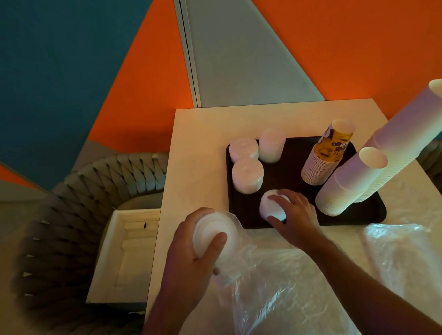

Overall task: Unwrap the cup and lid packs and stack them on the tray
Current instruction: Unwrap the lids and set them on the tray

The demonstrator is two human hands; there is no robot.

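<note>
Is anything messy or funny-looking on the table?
Crumpled clear plastic wrap sprawls loose over the near table. The tallest white cup stack on the tray looks tilted, though the wide lens may exaggerate that.

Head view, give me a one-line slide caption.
Right hand sets lids on the tray; left hand holds the wrapped lid pack.

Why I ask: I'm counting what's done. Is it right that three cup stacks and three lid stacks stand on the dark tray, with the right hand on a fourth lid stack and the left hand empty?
Not quite: the head view shows the left hand is not empty; it holds a lid stack partly in plastic wrap. The rest holds: right hand on the fourth lid stack, dark tray.
</note>
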